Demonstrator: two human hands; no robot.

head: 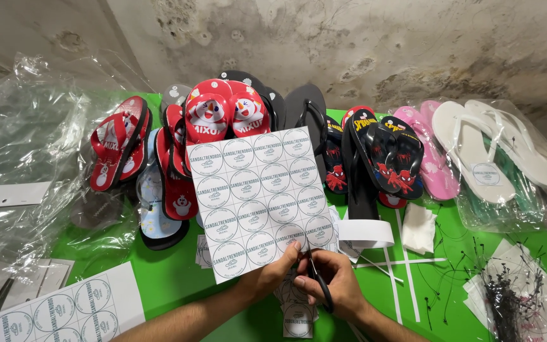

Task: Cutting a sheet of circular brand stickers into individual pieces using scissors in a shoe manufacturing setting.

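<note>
My left hand (275, 273) pinches the lower edge of a white sheet of round printed stickers (261, 196) and holds it upright above the green table (172, 272). My right hand (335, 284) grips black-handled scissors (316, 277) whose blades meet the sheet's bottom edge. Cut sticker pieces (297, 316) lie under my hands.
Red cartoon flip-flops (223, 114), black and dark printed flip-flops (387, 158), pink (435, 161) and white ones (476, 149) line the back of the table. Clear plastic bags (20, 152) pile at left. Another sticker sheet (58, 313) lies front left, black tag ties (508, 297) right, paper strips (394, 259) centre.
</note>
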